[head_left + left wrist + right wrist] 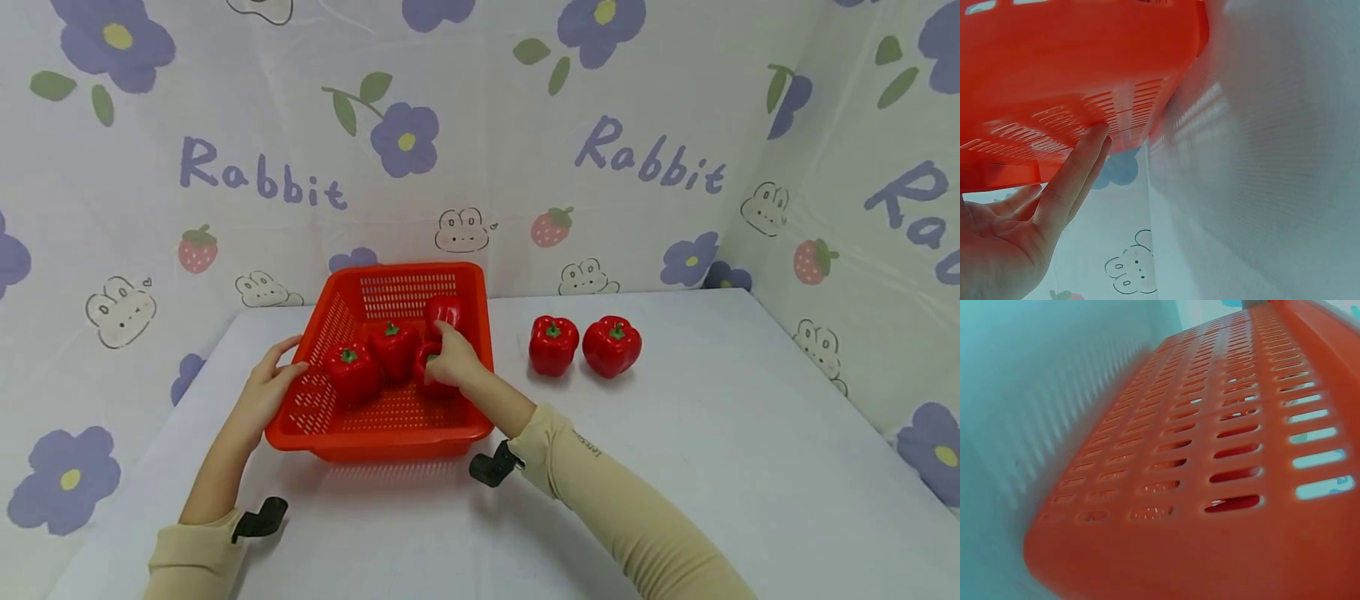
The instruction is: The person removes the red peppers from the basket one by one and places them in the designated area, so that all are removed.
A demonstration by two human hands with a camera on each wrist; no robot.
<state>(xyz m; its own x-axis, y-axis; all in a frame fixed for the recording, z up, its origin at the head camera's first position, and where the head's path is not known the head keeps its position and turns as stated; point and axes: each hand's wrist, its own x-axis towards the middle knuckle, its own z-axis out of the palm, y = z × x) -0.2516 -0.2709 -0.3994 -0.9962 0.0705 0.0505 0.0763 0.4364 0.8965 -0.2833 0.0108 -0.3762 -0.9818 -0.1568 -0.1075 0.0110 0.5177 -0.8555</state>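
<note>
A red plastic basket [397,446] with slotted walls stands on the white table, holding several red bell peppers. My right hand [457,360] reaches over its right side and grips a red bell pepper [422,363], partly hidden by the fingers. Another red bell pepper [444,310] lies just behind that hand. To its left sit a middle bell pepper [393,352] and a left bell pepper [351,377], stems up. My left hand [1016,240] touches the basket's left side from outside, its fingers straight against the slotted wall. The right wrist view shows the basket wall [1147,556] but no hand.
Right of the basket, two more red bell peppers stand side by side on the table, a nearer-basket pepper [553,346] and a farther pepper [612,347]. A patterned cloth [525,150] hangs behind the table [712,433] and along its right side.
</note>
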